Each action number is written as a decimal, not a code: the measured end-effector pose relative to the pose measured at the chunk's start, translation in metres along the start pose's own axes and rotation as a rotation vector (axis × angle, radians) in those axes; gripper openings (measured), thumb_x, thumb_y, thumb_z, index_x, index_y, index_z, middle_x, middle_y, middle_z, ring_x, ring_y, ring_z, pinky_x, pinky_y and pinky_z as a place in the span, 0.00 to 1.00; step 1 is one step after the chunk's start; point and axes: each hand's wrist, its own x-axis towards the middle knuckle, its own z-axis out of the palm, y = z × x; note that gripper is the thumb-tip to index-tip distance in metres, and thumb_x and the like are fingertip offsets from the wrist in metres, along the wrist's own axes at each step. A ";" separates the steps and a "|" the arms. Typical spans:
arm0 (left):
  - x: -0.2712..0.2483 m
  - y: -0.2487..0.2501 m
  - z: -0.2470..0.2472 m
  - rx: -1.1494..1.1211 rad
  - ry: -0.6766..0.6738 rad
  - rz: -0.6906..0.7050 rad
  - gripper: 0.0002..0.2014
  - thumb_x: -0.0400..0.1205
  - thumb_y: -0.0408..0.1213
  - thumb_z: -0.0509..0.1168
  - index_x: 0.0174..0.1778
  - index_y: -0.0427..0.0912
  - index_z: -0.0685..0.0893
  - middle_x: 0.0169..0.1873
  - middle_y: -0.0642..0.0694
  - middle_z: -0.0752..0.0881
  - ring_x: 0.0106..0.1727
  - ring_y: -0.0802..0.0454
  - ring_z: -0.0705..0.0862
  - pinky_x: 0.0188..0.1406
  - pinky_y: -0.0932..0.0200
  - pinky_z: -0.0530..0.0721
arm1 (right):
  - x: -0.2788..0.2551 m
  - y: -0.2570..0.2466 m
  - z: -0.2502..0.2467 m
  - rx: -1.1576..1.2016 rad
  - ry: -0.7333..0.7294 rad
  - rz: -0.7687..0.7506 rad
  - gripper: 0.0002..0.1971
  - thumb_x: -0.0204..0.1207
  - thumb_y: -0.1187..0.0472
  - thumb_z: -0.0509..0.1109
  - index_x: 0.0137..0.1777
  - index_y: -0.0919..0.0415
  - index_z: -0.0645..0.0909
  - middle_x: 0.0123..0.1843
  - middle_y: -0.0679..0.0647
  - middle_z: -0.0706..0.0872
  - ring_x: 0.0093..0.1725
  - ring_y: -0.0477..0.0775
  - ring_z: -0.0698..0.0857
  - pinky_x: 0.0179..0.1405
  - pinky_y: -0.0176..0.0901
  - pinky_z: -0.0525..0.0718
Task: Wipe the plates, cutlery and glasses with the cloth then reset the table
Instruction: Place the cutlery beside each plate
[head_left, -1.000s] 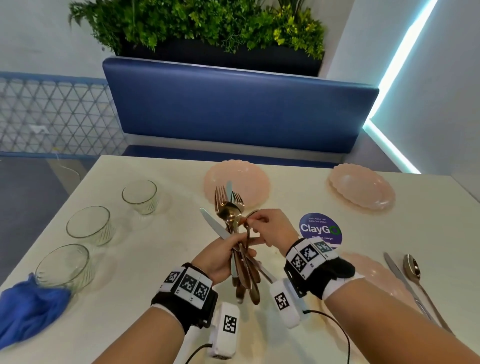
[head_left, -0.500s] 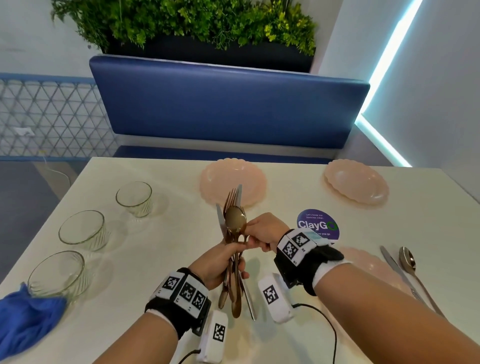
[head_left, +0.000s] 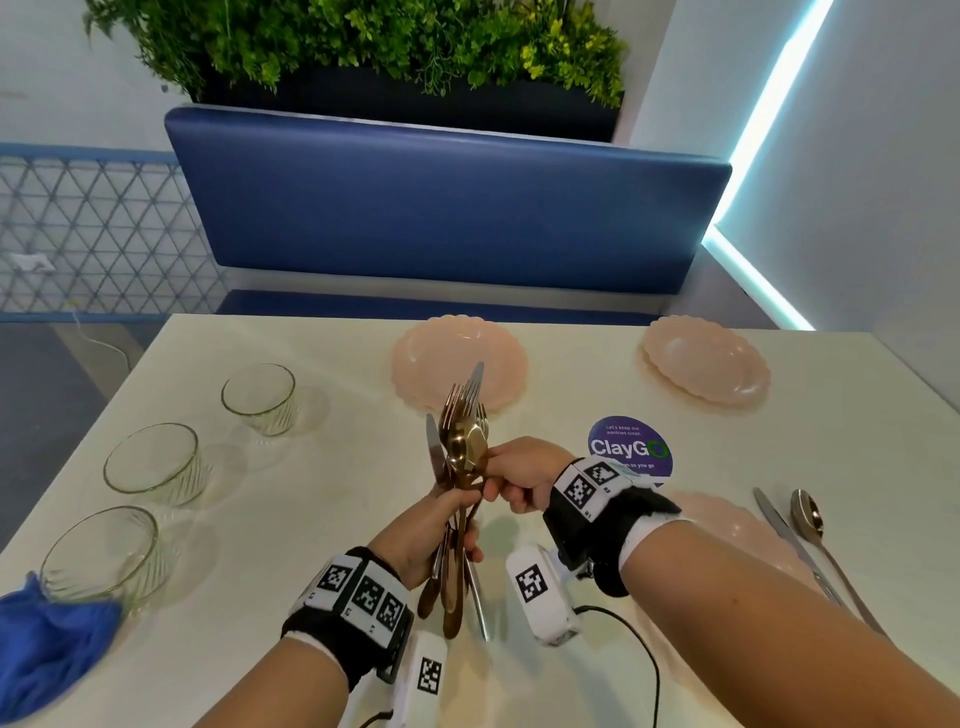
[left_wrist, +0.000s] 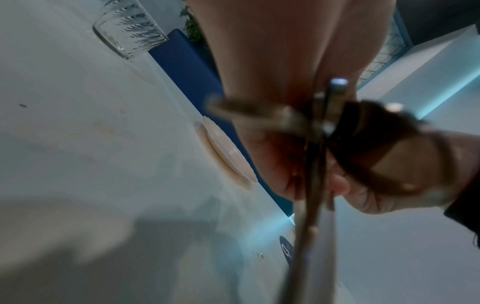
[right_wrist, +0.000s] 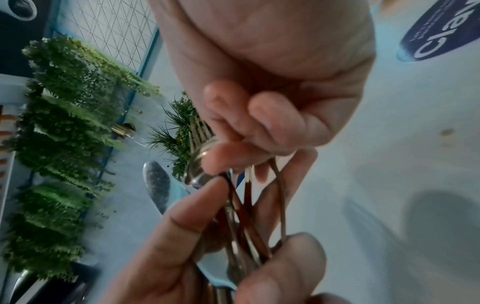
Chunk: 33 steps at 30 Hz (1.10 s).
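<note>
My left hand (head_left: 448, 522) grips a bundle of gold and silver cutlery (head_left: 461, 447) by the handles, upright above the table's middle. My right hand (head_left: 501, 470) pinches the top of the bundle at a spoon's bowl (right_wrist: 198, 164), with fork tines behind it. The handles (left_wrist: 310, 185) look blurred in the left wrist view. Three pink plates lie on the table: far middle (head_left: 460, 358), far right (head_left: 706, 364), and near right (head_left: 737, 530), which my right arm partly hides. A knife (head_left: 779, 525) and a spoon (head_left: 808, 514) lie beside that near plate.
Three empty glasses (head_left: 260, 397) (head_left: 153, 465) (head_left: 101, 556) stand in a row along the table's left side. A blue cloth (head_left: 47, 644) lies at the near left corner. A round ClayGo sticker (head_left: 631, 447) marks the tabletop. A blue bench (head_left: 447, 208) runs behind.
The cutlery, fanned out a second ago, now stands gathered and more upright in my left hand. My right hand has shifted up to the spoon's bowl.
</note>
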 end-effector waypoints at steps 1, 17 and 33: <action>0.001 -0.001 -0.001 -0.002 0.000 0.000 0.08 0.84 0.38 0.57 0.58 0.45 0.74 0.20 0.46 0.75 0.23 0.48 0.77 0.32 0.56 0.80 | 0.002 0.002 0.000 0.028 -0.018 -0.001 0.11 0.80 0.68 0.57 0.39 0.60 0.79 0.14 0.49 0.77 0.10 0.42 0.64 0.12 0.25 0.62; -0.001 -0.002 -0.010 -0.078 -0.023 0.082 0.13 0.85 0.35 0.56 0.49 0.30 0.83 0.18 0.49 0.68 0.21 0.57 0.66 0.20 0.65 0.69 | -0.030 -0.005 -0.093 0.327 0.594 -0.384 0.07 0.82 0.63 0.57 0.45 0.58 0.75 0.42 0.57 0.84 0.31 0.48 0.79 0.25 0.37 0.76; 0.010 -0.011 -0.027 -0.201 0.010 0.037 0.09 0.85 0.38 0.58 0.44 0.36 0.78 0.21 0.49 0.78 0.15 0.58 0.69 0.15 0.68 0.72 | -0.008 0.153 -0.010 -0.734 0.557 0.035 0.15 0.82 0.69 0.54 0.64 0.68 0.77 0.61 0.63 0.84 0.61 0.62 0.83 0.58 0.46 0.78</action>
